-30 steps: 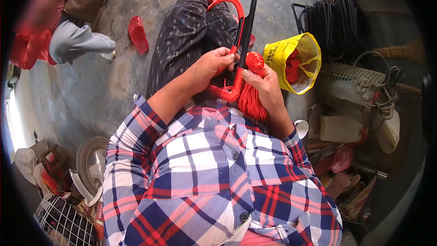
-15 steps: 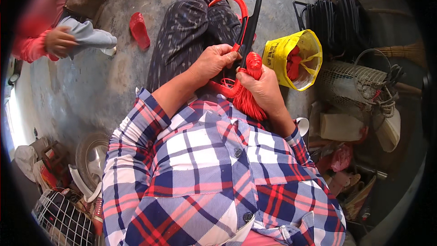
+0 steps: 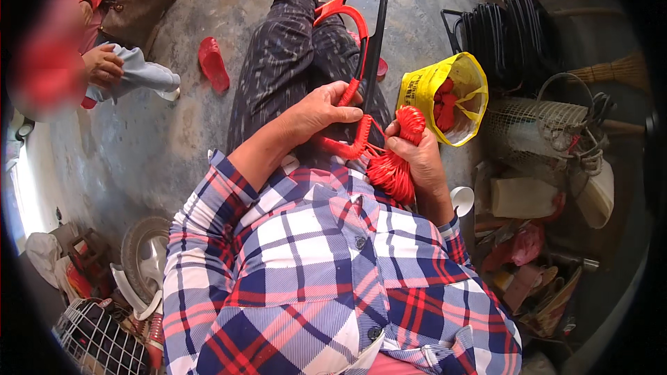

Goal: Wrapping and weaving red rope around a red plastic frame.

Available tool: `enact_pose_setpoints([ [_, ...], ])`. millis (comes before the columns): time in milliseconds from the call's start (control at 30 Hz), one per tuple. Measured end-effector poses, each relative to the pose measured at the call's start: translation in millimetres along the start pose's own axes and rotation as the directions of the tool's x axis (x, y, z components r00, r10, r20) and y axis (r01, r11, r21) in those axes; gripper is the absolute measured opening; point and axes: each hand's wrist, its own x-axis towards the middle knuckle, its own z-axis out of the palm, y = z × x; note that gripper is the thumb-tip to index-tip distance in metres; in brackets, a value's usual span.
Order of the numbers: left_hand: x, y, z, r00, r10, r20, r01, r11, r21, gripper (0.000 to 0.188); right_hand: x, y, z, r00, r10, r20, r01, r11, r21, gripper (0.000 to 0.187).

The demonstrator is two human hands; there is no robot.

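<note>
A black tubular frame [image 3: 377, 35] leans across my lap, partly wrapped in red cord along its curved side [image 3: 357, 19] and lower bend [image 3: 353, 147]. My left hand [image 3: 316, 112] is closed around the wrapped tube, thumb laid across it. In my right hand [image 3: 422, 160], fingers are wrapped round a thick bundle of glossy red cord [image 3: 390, 175], held just right of the frame. Thin strands run between the bundle and the frame's lower bend. Part of the frame's lower end is hidden by my left hand and shirt.
A yellow bag [image 3: 420, 97] with red bundles inside stands right of my knees. Beyond it are stacked black frames [image 3: 511, 31], a wire mesh roll [image 3: 531, 125] and a broom [image 3: 615, 73]. A red shoe [image 3: 212, 64] lies left; another person [image 3: 104, 66] sits at far left.
My right hand has moved right and slightly down with the cord bundle, away from the frame, drawing strands out between them. My left hand stays on the frame, which has shifted slightly left.
</note>
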Motion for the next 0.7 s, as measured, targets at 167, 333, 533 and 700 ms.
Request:
enact_pose_setpoints([
  [167,-1,7,-2,1.0,0.008,-0.009,-0.008,1.0,-0.013,0.041,10,-14,-30,0.996,-0.028,-0.089,0.029,1.0,0.012,0.014],
  [333,-7,36,-31,0.976,0.122,-0.178,-0.168,0.946,-0.275,0.044,20,-58,-92,0.945,-0.258,-0.201,0.325,0.808,0.491,0.033],
  [533,-19,105,-122,0.76,0.427,-0.491,-0.589,0.771,-0.242,0.036,28,-69,-134,0.874,-0.48,0.076,0.206,0.508,0.836,0.044],
  [700,-7,85,-136,0.388,0.513,-0.765,-0.299,0.856,0.422,0.037,45,-66,-66,0.901,-0.41,-0.143,0.402,0.661,0.634,0.04],
])
